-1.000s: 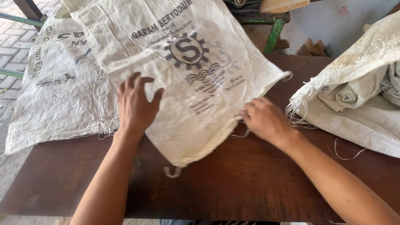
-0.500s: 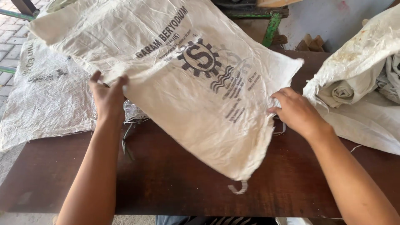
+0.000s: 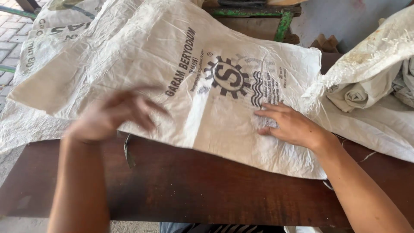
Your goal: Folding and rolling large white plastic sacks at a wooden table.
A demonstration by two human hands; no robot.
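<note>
a coarse woven plastic sack (image 3: 181,82), off-white, crinkled and printed in dark ink, lies spread over the dark, smooth wooden table (image 3: 207,185). the right hand (image 3: 289,125) presses flat on it, grip loose with fingers splayed, holding nothing. the left hand (image 3: 114,114) is blurred, fingers spread above the sack's near edge; its grip looks open. left of that hand a second, similar sack (image 3: 47,39) lies flat; right of the right hand sits a heap of rumpled, rolled sacks (image 3: 375,69) with frayed threads. compared with 0.5 s ago, both hands have let go of the sack's edges, and the sack has dropped from lifted to lying flat
</note>
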